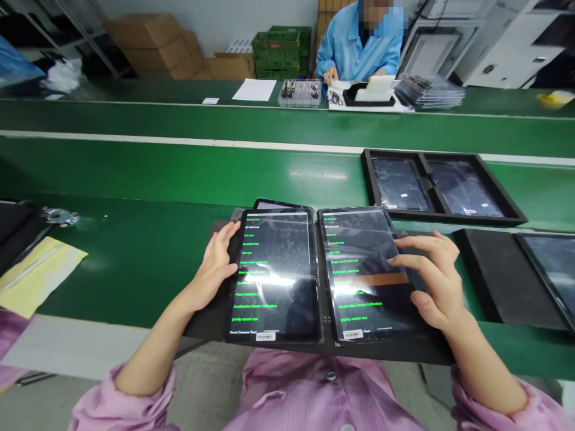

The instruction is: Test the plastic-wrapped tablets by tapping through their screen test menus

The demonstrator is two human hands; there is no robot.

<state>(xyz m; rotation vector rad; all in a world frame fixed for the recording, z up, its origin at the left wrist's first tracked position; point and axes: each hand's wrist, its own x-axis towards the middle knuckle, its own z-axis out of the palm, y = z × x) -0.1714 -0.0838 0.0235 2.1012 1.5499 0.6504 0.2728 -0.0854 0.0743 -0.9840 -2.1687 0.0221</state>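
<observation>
Two tablets lie side by side on a dark board, both showing lists of mostly green test names on black screens. My left hand (pixel 213 263) rests along the outer edge of the left tablet (pixel 278 293), fingers stretched and thumb apart. Over the right edge of the right tablet (pixel 359 257) is my right hand (pixel 433 275), its fingers spread and slightly bent, fingertips at the screen. An orange bar marks one row there. Each tablet has a small white label at its lower edge. Behind the left one, the top of another tablet (pixel 278 204) peeks out, mostly hidden.
A black two-section tray (pixel 507 206) with dark panels stands beyond on the green bench. At right, another tablet (pixel 550 257) lies on a black pad (pixel 498 269). Yellow paper (pixel 49 269) lies left. Across the bench sits a person in blue (pixel 345 45), near a clear parts box (pixel 300 93).
</observation>
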